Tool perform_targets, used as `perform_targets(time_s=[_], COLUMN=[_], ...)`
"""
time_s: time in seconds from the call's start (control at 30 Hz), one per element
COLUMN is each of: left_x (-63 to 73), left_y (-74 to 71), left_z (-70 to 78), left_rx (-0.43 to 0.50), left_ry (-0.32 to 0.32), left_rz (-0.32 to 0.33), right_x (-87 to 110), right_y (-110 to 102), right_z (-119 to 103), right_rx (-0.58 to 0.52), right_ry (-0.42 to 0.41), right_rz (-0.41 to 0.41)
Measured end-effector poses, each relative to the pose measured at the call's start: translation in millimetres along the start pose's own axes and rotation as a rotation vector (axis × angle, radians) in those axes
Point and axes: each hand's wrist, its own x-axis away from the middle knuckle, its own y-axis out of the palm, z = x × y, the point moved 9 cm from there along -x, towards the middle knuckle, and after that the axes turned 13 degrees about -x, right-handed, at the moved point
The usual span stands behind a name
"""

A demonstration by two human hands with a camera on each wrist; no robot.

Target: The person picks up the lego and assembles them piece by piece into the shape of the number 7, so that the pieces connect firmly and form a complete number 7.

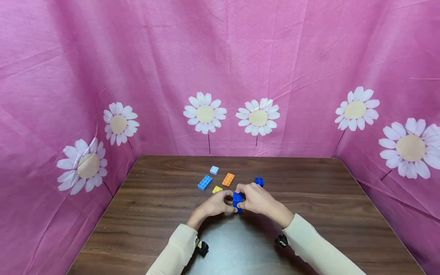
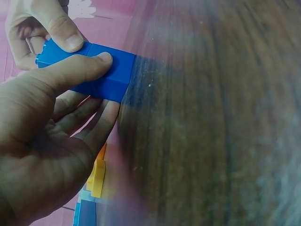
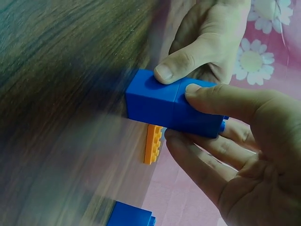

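Note:
Two dark blue toy bricks are stacked one on top of the other in front of me, the lower brick [image 2: 121, 70] at the tabletop. My left hand [image 1: 215, 203] grips that lower brick from the left, its thumb along the near side and fingers behind. From the right, my right hand [image 1: 258, 199] holds the upper brick [image 3: 202, 121] between thumb and fingers, with studs showing on its top. A thin seam runs between the two in both wrist views. Just beyond the left hand lies a yellow brick [image 1: 217, 189], partly hidden by it.
Another dark blue brick [image 1: 259, 181] stands behind my right hand. Farther back on the wooden table [image 1: 154, 206] are an orange brick [image 1: 228, 179], a longer blue brick [image 1: 204, 182] and a small light blue brick [image 1: 214, 170]. A pink flowered curtain [image 1: 233, 57] surrounds the table's back and sides.

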Motion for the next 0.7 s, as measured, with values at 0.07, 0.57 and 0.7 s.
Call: perform_targets(time_s=[0.07, 0.57, 0.7], left_x=[0.8, 2.2, 2.4], left_y=[-0.2, -2.6, -0.2], left_z=[1.4, 1.8, 2.6], left_rx=[-0.004, -0.074, -0.054], left_ry=[-0.001, 0.004, -0.004], left_rz=[0.001, 0.028, 0.015], right_x=[0.8, 2.1, 5.7], right_y=[-0.2, 2.3, 3.4], right_z=[-0.8, -1.1, 0.8], right_rx=[0.003, 0.018, 0.004], right_ry=[0.008, 0.011, 0.031], right_rz=[0.005, 0.007, -0.002])
